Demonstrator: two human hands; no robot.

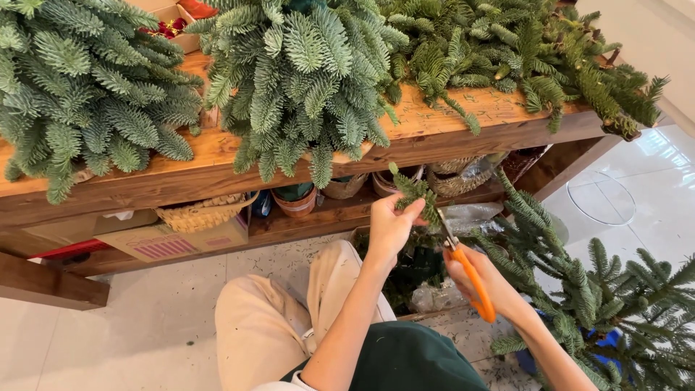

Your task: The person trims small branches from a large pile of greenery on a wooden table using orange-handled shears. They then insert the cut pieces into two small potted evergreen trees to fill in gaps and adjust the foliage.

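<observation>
A: What do I see, big to small?

B: Wooden bench (449, 134) w/ fir heaps. Below, tan carton (174, 242), pink striped label. Left hand (391, 228) pinches fir sprig (416, 192), upright above fingers. Right hand (481, 279) closed on orange scissors (470, 279); blades at sprig's base, tips hard to see.

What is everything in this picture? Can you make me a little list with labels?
left hand: pinches a small fir sprig
right hand: grips orange-handled scissors, blades at the sprig's stem
workbench: wooden, piled with fir branches
shelf below: baskets, a cardboard box
floor: pale, sprinkled with needles
at right: more fir branches in a blue tub
</observation>
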